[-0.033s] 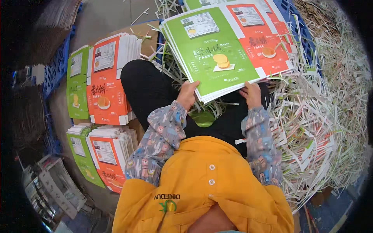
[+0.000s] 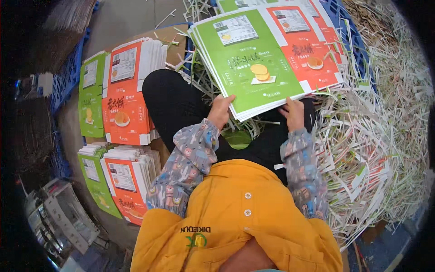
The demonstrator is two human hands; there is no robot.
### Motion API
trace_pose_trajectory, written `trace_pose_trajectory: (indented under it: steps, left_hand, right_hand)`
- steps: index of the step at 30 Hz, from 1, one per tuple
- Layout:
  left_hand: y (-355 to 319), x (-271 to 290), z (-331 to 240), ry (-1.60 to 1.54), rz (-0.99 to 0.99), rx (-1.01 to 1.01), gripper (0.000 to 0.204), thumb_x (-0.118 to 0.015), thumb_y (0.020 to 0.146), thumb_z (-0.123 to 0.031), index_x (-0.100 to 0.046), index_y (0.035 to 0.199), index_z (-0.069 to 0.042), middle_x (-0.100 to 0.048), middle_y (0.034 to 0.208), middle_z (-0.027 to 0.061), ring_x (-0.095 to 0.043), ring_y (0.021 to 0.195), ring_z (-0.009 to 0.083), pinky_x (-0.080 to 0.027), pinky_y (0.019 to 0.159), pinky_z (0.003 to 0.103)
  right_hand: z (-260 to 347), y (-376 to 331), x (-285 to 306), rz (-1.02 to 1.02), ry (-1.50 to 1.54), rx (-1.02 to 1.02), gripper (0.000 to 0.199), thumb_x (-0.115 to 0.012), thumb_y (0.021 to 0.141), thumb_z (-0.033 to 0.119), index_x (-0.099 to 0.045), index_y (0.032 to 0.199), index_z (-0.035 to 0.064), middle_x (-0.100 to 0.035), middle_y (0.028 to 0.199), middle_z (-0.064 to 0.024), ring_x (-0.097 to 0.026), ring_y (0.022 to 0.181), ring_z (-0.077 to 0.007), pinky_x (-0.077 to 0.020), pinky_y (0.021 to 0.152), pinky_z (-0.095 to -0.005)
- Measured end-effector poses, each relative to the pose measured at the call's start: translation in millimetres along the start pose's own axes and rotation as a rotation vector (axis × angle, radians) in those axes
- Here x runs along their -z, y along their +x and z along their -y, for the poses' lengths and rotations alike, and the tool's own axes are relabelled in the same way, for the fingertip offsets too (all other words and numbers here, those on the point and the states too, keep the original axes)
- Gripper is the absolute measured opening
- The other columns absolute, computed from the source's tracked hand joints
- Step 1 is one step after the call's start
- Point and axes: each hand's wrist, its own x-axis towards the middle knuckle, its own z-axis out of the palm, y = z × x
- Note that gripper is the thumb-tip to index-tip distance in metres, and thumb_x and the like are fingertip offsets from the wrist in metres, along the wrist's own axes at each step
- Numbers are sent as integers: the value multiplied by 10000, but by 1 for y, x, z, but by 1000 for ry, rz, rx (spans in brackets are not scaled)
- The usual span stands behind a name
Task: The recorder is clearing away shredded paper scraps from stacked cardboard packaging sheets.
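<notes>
A stack of printed cardboard sheets (image 2: 253,75), part green and part orange with pictures of round cakes, lies tilted in front of me, over my knees. My left hand (image 2: 220,111) grips its near left corner, with the thumb on top and the fingers underneath. Along the near edge, my right hand (image 2: 293,114) pinches the sheets, thumb above and fingers below. The stack's far side overlaps similar sheets behind it, and what supports it there is hidden.
To my left stand two piles of like sheets, an upper pile (image 2: 122,106) and a lower pile (image 2: 121,177). Shredded paper strips (image 2: 358,167) heap up on the right. A blue plastic pallet (image 2: 349,36) shows at the back right, and another blue edge (image 2: 68,77) at far left.
</notes>
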Motion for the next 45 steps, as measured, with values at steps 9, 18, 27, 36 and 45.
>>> trace_pose_trajectory:
  steps: [9, 18, 27, 36, 45]
  left_hand:
    - [-55, -57, -20, 67, 110, 157, 298, -530, 782, -77, -468, 1057, 20, -542, 1018, 120, -533, 905, 198, -436, 789, 312]
    - [57, -7, -92, 1242, -366, -767, 459, -566, 704, -245, -429, 1088, -35, -457, 1056, 186, -409, 1016, 345, -327, 864, 422]
    - [151, 27, -63, 1596, -306, -388, 443, -425, 777, -375, -512, 970, 14, -526, 979, 249, -489, 922, 412, -375, 795, 470]
    - [116, 34, -53, 1511, 56, -233, 428, -456, 791, -336, -539, 893, 72, -536, 877, 278, -518, 833, 406, -402, 712, 441]
    - [-40, -24, -49, 402, -412, -558, 380, -580, 776, -239, -435, 1032, 2, -475, 957, 97, -455, 890, 197, -369, 799, 319]
  right_hand:
    - [-5, -29, -30, 45, 401, 42, 353, -534, 798, 98, -439, 1097, -63, -523, 1051, -113, -533, 916, -176, -436, 784, -276]
    - [33, -70, 82, -107, 281, 16, 375, -507, 756, 0, -421, 1116, -58, -512, 1060, -147, -531, 932, -247, -448, 799, -333]
    - [17, -60, 113, -151, 234, -79, 347, -502, 781, 129, -449, 1079, -42, -541, 1005, -135, -553, 894, -228, -462, 775, -302]
    - [44, -55, 88, -210, 60, -47, 297, -519, 786, 157, -509, 1015, -32, -574, 943, -112, -575, 810, -202, -482, 677, -287]
    - [46, -75, 12, -27, 537, 88, 342, -517, 802, 115, -447, 1103, -32, -537, 1020, -118, -548, 880, -213, -450, 770, -305]
